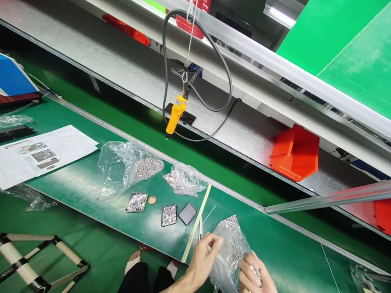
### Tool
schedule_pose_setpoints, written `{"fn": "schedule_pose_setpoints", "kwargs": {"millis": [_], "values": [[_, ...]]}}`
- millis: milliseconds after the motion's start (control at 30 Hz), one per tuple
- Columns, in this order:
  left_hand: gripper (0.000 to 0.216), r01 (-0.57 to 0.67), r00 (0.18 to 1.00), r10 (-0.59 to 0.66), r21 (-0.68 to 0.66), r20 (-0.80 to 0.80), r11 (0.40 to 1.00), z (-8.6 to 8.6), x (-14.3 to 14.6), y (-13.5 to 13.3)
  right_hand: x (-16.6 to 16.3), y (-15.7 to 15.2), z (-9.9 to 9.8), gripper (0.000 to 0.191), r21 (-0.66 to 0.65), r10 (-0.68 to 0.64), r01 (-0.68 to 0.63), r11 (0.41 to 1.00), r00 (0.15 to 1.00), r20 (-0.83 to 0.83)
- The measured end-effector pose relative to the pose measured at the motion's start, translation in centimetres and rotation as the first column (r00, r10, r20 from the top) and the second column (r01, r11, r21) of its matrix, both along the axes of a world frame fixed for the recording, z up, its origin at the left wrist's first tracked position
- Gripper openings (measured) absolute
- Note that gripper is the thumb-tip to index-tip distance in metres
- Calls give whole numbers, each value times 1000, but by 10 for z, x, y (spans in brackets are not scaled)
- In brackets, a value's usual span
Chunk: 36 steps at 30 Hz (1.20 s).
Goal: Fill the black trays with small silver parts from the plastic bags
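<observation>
Both hands gripping a clear plastic bag of small metal parts at the near edge of the bench.

Left hand (204, 254) and right hand (255, 276) fingers pinch the crumpled bag (230, 248); green bench (91, 179) carries two similar bags, small trays, papers; yellow screwdriver (175, 114) hangs above.

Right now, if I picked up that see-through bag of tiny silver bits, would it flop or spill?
Probably floppy: the clear bag crumples between the left hand and right hand. Likely heavy for its size, being packed with small metal pieces. They could spill out if tipped.
</observation>
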<state>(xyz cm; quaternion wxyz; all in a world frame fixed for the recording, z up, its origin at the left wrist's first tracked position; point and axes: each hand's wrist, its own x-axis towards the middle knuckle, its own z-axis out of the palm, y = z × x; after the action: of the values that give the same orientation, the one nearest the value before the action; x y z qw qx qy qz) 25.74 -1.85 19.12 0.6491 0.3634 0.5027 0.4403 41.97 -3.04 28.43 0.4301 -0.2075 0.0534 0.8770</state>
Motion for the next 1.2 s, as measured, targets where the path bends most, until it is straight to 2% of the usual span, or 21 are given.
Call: {"fn": "schedule_pose_setpoints", "kwargs": {"millis": [67,133,233,300,400,467,600,700,800,1000,1200], "values": [[61,-121,993,122,-88,7,989,-24,-21,-4,-48,12,-13,31,-16,30,-31,999,999,-41],[67,-227,974,228,-167,-11,960,-52,-46,-7,-93,24,-40,31,-36,27,-28,999,999,-21],[68,-374,927,368,-235,-71,897,-94,-88,-12,-150,45,-98,46,-16,-12,16,1000,975,221],[70,-449,893,434,-257,-116,856,-119,-114,-16,-178,60,-140,52,-1,-22,23,1000,951,309],[71,-511,860,485,-283,-161,812,-150,-145,-23,-204,83,-200,52,39,-72,62,997,908,414],[69,-520,854,489,-301,-176,800,-167,-160,-29,-215,95,-232,47,87,-128,98,991,858,497],[61,-501,866,464,-333,-188,799,-184,-177,-41,-228,108,-276,37,208,-237,131,969,721,651],[57,-484,875,447,-346,-187,804,-189,-182,-47,-234,110,-292,32,302,-305,113,947,617,726],[55,-474,880,440,-359,-178,804,-192,-183,-49,-239,109,-298,31,383,-358,65,922,523,774],[54,-458,889,427,-363,-167,811,-196,-186,-52,-241,103,-297,31,462,-403,-81,883,369,837],[57,-450,893,414,-374,-175,811,-196,-191,-55,-246,94,-294,34,477,-434,-151,866,249,866]]}}
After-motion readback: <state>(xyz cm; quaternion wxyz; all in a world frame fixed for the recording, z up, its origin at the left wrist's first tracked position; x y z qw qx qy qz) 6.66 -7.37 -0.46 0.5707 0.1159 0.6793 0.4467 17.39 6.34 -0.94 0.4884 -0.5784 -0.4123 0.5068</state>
